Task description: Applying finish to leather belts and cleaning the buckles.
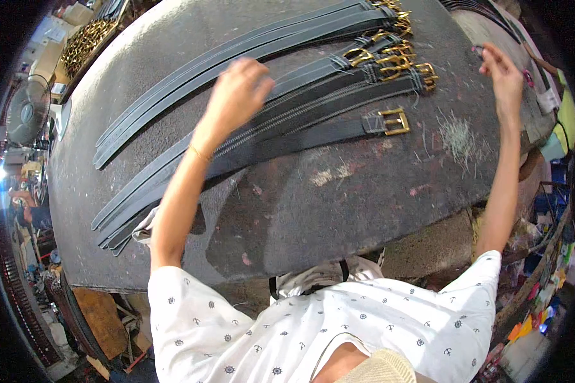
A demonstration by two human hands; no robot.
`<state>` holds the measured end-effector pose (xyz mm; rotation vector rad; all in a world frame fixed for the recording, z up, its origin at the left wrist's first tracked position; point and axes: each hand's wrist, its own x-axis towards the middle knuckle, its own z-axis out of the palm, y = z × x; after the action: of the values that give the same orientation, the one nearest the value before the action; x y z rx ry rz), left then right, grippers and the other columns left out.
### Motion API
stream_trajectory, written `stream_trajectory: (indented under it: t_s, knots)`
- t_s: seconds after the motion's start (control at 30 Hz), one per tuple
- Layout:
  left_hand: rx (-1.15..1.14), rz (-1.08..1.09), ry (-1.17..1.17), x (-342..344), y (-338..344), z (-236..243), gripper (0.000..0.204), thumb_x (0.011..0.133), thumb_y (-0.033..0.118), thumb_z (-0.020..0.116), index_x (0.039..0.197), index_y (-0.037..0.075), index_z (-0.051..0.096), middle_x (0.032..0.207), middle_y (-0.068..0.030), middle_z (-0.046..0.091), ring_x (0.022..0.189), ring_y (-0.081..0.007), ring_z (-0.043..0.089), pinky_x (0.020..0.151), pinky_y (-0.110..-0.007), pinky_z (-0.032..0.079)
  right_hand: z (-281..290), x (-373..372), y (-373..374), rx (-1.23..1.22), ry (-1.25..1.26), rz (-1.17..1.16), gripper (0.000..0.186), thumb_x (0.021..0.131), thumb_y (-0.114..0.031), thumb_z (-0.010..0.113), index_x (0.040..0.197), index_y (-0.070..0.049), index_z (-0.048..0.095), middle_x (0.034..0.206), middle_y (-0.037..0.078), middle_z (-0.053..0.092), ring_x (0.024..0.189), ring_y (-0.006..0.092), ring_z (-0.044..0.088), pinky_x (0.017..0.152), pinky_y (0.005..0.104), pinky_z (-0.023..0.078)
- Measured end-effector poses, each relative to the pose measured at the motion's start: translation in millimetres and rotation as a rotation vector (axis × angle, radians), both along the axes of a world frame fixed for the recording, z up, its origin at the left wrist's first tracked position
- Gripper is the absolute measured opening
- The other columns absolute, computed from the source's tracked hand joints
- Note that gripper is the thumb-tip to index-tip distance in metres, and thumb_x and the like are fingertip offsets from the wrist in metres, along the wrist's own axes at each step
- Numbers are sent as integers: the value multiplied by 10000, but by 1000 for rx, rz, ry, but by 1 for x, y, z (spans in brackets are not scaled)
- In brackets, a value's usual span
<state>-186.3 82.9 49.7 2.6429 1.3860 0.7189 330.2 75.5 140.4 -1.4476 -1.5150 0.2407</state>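
Note:
My left hand is open over grey leather belts, its fingers loosely bent and slightly blurred; whether it touches them is unclear. Belts with gold buckles lie in an upper bundle and a middle bundle. A single dark belt with a square gold buckle lies nearest me. At the upper right, my right hand pinches a small dark-and-pink item too small to make out. Just below it is a pile of cut thread ends.
The dark, scuffed worktable has a curved front edge. At the left stand a fan and a heap of gold buckles. Dark strips and a pink-handled tool lie at the right. Light cloth shows beside the belt tips.

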Motion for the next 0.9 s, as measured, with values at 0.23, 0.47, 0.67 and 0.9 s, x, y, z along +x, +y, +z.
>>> stream_trajectory:
  t_s: [0.23,0.47,0.67,0.9]
  knots:
    - [25,-101,59,120,-94,-21,442,906,368,659,1159,5,653,1083,-151,648,1140,-327,531,941,-466,442,-72,-69,-126,-90,445,90,221,934,-124,691,1105,17,689,839,47,690,704,102,644,660,247,533]
    - [-160,-152,-251,148,-141,-14,235,898,190,665,1010,-17,667,905,-196,637,889,-406,625,764,-463,494,-101,-72,-203,-129,710,135,187,929,-73,683,1085,30,686,896,59,686,714,101,646,656,265,579]
    - [177,-150,-81,164,-230,-32,162,766,79,744,919,60,694,873,-58,625,859,-244,589,733,-372,468,-101,-68,-238,-71,751,131,187,924,-74,689,1080,30,689,888,60,679,735,103,650,660,268,589]
    - [2,-45,-239,174,-257,-21,296,826,202,757,1045,8,705,1051,-122,625,982,-297,554,856,-408,451,-112,-98,-264,-107,815,168,164,928,-48,676,1078,20,685,906,62,681,734,106,658,670,250,579]
